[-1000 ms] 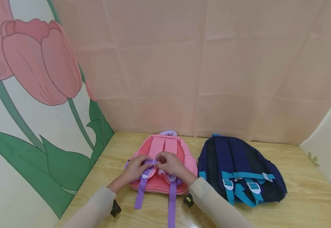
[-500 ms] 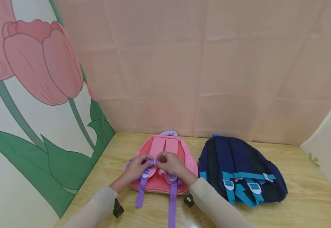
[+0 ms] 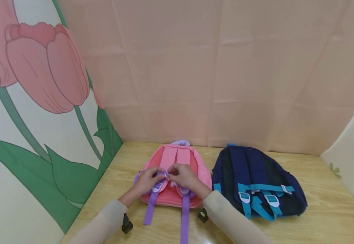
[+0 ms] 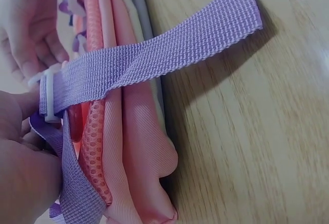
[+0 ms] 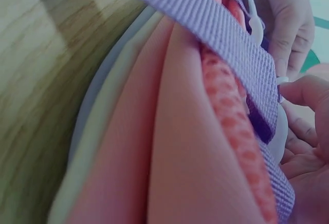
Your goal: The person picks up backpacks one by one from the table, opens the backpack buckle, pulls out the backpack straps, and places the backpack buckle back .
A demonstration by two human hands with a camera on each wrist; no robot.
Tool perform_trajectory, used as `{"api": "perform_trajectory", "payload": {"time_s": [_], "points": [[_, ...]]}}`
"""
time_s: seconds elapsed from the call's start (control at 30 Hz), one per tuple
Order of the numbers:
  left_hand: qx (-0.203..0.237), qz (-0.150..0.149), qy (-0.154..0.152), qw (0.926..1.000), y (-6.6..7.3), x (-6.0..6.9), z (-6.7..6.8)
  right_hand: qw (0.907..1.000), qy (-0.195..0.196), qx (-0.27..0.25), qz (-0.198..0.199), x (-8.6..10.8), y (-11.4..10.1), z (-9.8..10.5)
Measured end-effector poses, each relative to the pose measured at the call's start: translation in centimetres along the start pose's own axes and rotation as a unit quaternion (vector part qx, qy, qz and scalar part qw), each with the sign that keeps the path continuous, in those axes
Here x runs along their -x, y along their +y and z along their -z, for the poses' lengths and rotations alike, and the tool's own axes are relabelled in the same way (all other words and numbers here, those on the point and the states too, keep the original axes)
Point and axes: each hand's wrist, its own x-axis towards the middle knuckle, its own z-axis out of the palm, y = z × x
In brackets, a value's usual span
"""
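A small pink backpack (image 3: 200, 166) lies on the table with its back panel up and its purple shoulder straps (image 3: 184, 213) hanging toward me. Over its middle my two hands meet. My left hand (image 3: 147, 180) pinches a purple chest strap (image 3: 161, 174) between thumb and fingers. Opposite it, my right hand (image 3: 183, 175) pinches a small white buckle (image 3: 166, 174) at that strap's end. Fingers partly cover the buckle. A white strap slider (image 4: 50, 95) shows close up in the left wrist view. In the right wrist view, my right thumb and finger touch a small white piece (image 5: 281, 80).
A navy backpack (image 3: 256, 169) with teal straps lies just right of the pink one. Black wrist devices (image 3: 127, 224) show near both sleeves. Behind stands a pink cloth wall (image 3: 219, 74), and a tulip mural (image 3: 45, 67) is at left. The table (image 3: 332, 189) is wood-patterned.
Both hands stay at the same spot on the chest strap, with slight finger movements around the buckle. The backpacks have not visibly moved.
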Motion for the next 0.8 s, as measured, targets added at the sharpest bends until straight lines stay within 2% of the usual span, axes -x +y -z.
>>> {"api": "perform_trajectory", "payload": {"time_s": [0.27, 0.53, 0.8], "points": [[0.001, 0.005, -0.011, 0.9999, -0.15, 0.16, -0.04, 0.9998, -0.002, 0.018, -0.007, 0.05, -0.44, -0.18], [0.0, -0.006, -0.027, 0.9996, -0.56, 0.18, -0.06, 0.9993, 0.006, 0.038, 0.002, -0.05, -0.15, -0.6], [0.0, -0.002, -0.006, 1.0, -0.5, 0.28, 0.11, 0.9993, -0.002, 0.035, 0.009, -0.31, -0.28, -0.73]]}}
